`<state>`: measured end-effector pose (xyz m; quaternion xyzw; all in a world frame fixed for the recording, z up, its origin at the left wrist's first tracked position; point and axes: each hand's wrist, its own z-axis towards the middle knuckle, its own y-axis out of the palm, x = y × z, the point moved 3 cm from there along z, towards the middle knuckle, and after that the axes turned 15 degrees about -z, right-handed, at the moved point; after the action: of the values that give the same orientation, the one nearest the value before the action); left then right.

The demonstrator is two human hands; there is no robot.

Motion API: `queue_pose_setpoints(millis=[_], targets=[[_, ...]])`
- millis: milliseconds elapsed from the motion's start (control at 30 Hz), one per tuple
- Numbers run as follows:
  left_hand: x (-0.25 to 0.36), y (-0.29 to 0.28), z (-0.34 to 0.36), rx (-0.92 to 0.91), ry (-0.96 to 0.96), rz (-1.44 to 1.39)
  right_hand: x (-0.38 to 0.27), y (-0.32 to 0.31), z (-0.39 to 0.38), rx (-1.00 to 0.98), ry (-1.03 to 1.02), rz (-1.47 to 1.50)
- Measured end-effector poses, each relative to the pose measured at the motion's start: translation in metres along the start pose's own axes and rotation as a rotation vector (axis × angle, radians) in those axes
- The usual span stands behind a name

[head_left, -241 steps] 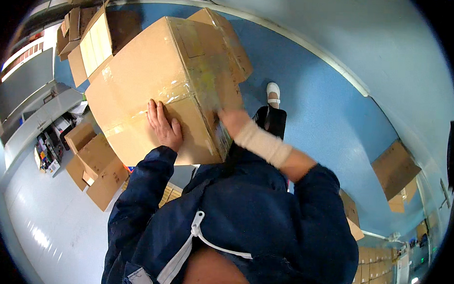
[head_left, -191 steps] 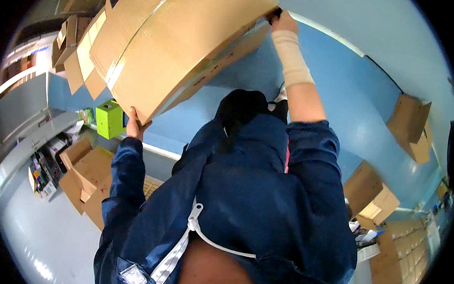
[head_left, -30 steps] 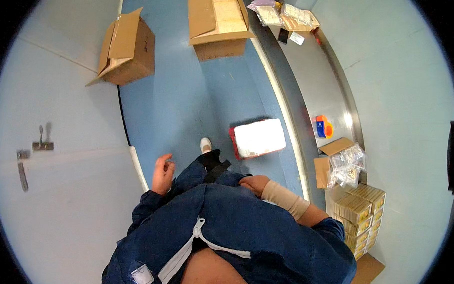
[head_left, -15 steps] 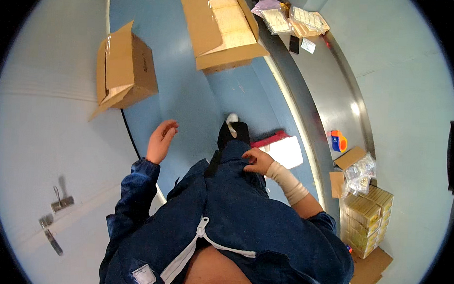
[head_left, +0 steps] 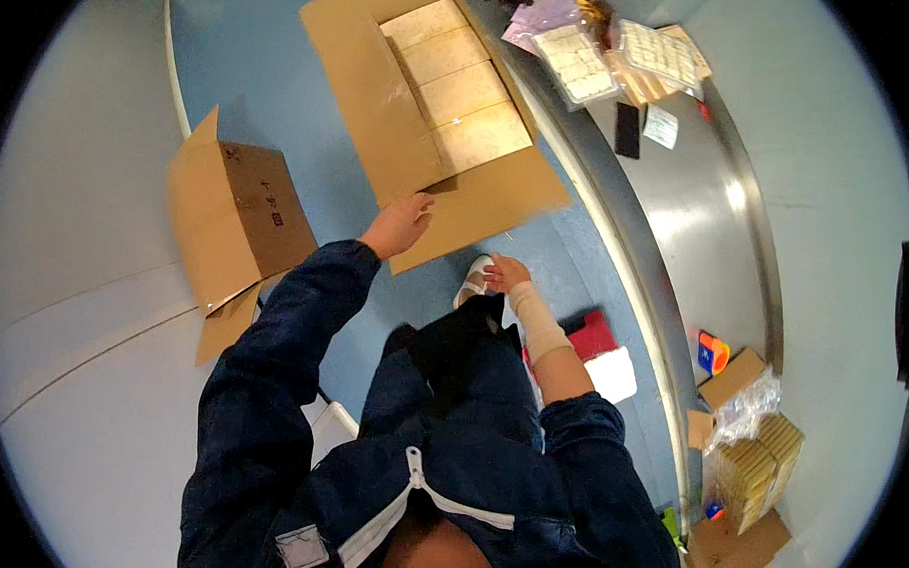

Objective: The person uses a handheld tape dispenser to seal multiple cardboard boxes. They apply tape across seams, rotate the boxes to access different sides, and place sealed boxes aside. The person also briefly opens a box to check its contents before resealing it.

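A large brown carton [head_left: 370,131] stands ahead on the floor with its flaps raised. Inside it, several pale boxes [head_left: 485,135] lie in a row. At the carton's near left corner, my left hand [head_left: 401,225] reaches to the base of the near flap [head_left: 487,215], fingers loosely stretched; whether they touch the cardboard I cannot tell. Lower and to the right, my right hand [head_left: 507,273] hangs above my white shoe [head_left: 475,281], fingers loosely apart and holding nothing. A pale wrap covers that forearm.
Left stands another open carton [head_left: 262,212] by the white wall. Along the right, a metal counter [head_left: 692,217] bears trays of pale pieces [head_left: 577,66], a black phone-like slab [head_left: 628,130], an orange and blue tape dispenser [head_left: 712,353] and stacked packs [head_left: 754,465]. Red and white items [head_left: 610,375] lie below it.
My body has come closer to the large carton. My left hand has moved forward and right to its corner; my right hand has moved forward, away from my thigh.
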<state>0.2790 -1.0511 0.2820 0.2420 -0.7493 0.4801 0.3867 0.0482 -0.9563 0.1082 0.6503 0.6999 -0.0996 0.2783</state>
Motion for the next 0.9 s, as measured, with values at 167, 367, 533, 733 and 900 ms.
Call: queue_pose_setpoints(millis=[167, 367, 533, 733, 900], targets=[[-0.067, 0.018, 0.093, -0.203, 0.056, 0.497, -0.023, 0.038, 0.055, 0.08, 0.19, 0.195], [-0.168, -0.036, 0.176, -0.232, 0.461, 0.911, -0.038, 0.058, 0.07, 0.216, 0.005, 0.106], [-0.163, -0.057, 0.189, -0.753, 0.427, 0.794, -0.028, 0.023, 0.046, 0.417, -0.007, 0.046], [-0.145, -0.083, 0.012, -1.02, 0.433, 0.444, -0.055, -0.016, 0.002, 0.562, -0.1, -0.562], [-0.145, -0.028, -0.013, -1.063, 0.629, 0.351, -0.08, 0.086, 0.017, 0.34, 0.075, -0.103]])
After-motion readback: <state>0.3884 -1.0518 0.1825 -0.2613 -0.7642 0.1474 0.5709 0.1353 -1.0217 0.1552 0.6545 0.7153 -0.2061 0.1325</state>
